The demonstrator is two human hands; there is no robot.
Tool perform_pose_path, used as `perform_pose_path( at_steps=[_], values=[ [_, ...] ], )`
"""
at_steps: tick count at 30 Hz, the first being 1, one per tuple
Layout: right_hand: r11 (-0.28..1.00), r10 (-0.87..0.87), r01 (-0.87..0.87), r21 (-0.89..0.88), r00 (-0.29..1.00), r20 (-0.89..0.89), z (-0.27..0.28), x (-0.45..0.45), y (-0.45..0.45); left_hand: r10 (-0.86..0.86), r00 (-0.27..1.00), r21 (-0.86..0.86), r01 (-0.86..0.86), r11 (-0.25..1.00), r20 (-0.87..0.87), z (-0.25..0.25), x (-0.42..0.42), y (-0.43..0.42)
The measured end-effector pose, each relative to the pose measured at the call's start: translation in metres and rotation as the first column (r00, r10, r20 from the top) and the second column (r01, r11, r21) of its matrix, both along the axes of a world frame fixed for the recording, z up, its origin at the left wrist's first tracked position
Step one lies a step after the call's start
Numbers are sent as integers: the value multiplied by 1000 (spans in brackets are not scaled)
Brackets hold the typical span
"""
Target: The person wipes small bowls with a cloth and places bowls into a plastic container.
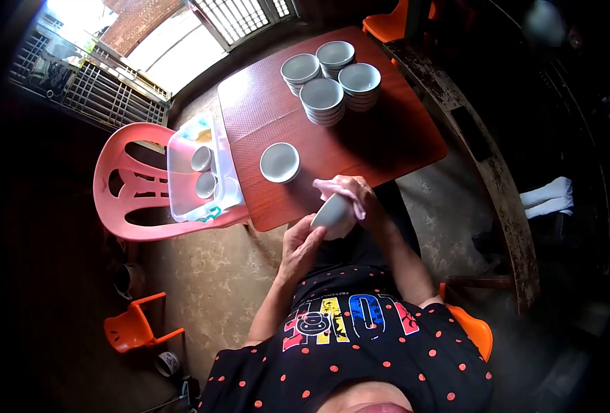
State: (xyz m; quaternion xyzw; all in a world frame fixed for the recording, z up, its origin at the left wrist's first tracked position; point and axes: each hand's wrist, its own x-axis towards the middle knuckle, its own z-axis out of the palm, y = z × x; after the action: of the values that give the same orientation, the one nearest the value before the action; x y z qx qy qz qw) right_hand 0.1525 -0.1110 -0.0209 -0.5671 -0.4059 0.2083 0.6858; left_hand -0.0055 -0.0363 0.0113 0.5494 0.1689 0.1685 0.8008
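Note:
A pale bowl (334, 215) is tilted on its side over my lap, near the table's front edge. My left hand (302, 242) grips its lower left rim, thumb against the outside. At its upper right, my right hand (357, 194) presses a pink cloth (332, 187) on the bowl's rim. On the red table (250, 199), one bowl or short stack (279, 163) sits just beyond my hands. Farther back stand several stacks of similar bowls (322, 95).
Left of the table, a pink plastic chair (109, 199) bears a clear bin (175, 186) with bowls (206, 184) inside. An orange stool (129, 329) stands at lower left. A worn wooden bench (505, 199) runs along the right.

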Motion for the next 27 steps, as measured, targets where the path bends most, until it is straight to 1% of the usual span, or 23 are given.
perform_pose_path(
  at_steps=[1,2,3,4,5,6,7,8,9,10,11,12,14,15,16,17,19,20,21,23,24,26,27],
  values=[
    [971,-238,229,72,876,419,-17,-2,-1,46,998,-41,-44,998,36,1,-1,-3],
    [960,-278,242,138,844,459,6,-9,3,-21,997,-1,21,1000,72,-4,-4,2],
    [972,-200,233,24,771,605,32,-11,-3,-78,997,181,72,981,27,-7,-3,2],
    [969,-96,231,-88,681,726,56,-14,-9,-114,993,352,118,928,-32,-7,0,3],
    [958,53,202,-202,570,820,68,-21,-6,-96,990,499,134,856,-101,-8,-6,1],
    [981,-132,193,2,664,736,55,-18,-1,-119,992,306,129,943,-53,-16,-7,3],
    [987,-57,120,-107,882,467,49,-15,-6,-109,994,182,107,978,0,1,1,2],
    [993,-40,68,-92,959,281,36,-6,-5,-91,996,51,90,995,18,2,1,2],
    [975,-214,221,25,902,374,-13,-7,1,-72,997,-84,75,994,37,2,1,1],
    [916,-398,376,142,805,441,-62,-8,7,-49,998,-87,53,995,45,0,1,-2],
    [953,-279,303,-19,899,337,-82,-7,4,-29,998,-87,34,996,52,-1,2,-3],
    [959,-180,221,-179,959,217,-102,-6,1,-41,999,-31,42,999,34,-1,1,0],
    [964,-205,224,-143,970,133,-14,-18,-3,-78,997,77,78,994,-9,-2,1,7],
    [988,-83,73,-136,994,-69,10,-13,-2,-106,994,133,109,985,-30,-2,2,11],
    [989,-24,67,-134,953,302,31,-11,1,-122,989,225,139,964,-89,-1,3,13],
    [993,-28,94,-74,783,622,52,-8,4,-105,993,203,115,972,-58,0,3,12],
    [982,-156,186,39,671,725,65,-16,12,-61,998,161,58,985,16,1,6,10],
    [986,-141,166,11,799,584,61,-15,11,-48,996,137,37,990,76,1,8,12],
    [977,-82,138,-160,946,314,60,-17,10,-87,996,39,86,995,4,-5,7,18],
    [984,-86,42,172,962,260,28,-5,20,5,993,-138,12,990,119,-11,9,16],
    [990,-104,80,118,972,213,12,-11,17,53,988,-168,-29,985,142,-8,11,12],
    [989,-144,145,6,983,115,-3,-25,15,-74,996,-85,78,993,49,-4,9,22],
    [987,-149,155,-33,979,135,-8,-23,13,-136,991,-49,136,990,0,-2,8,29]
  ],
)
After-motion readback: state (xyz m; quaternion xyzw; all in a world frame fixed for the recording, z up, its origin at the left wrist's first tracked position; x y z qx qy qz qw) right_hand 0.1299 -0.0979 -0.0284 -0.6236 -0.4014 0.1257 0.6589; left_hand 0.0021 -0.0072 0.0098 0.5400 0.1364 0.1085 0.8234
